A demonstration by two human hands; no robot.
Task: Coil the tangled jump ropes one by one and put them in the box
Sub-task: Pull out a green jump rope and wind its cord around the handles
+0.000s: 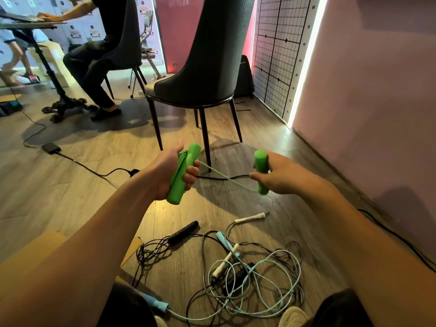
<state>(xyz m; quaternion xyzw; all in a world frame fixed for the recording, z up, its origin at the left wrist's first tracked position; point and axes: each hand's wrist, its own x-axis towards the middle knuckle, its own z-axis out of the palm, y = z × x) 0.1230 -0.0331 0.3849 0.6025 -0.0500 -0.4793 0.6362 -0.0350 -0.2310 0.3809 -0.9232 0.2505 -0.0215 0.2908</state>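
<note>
Down by my feet, the tangle (254, 279) sprawls on the floor (70, 197). I count six handles in it, two blue, two white and two black, so probably three ropes to go. The cardboard box (35, 251) sits at lower left. Further out is the green jump rope (175, 195). My left hand (169, 171) grips one foam handle plus the gathered loops, and my right hand (280, 175) pinches the other handle (260, 159), cord stretched between them. It looks light and floppy, so I'd hold it by the foam. One chair (207, 67) stands beyond.

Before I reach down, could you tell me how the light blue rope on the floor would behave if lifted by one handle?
Probably floppy: the light blue rope lies in loose loops. It would likely drag the black rope along, since their cords cross. Its round blue handle might roll if nudged.
</note>
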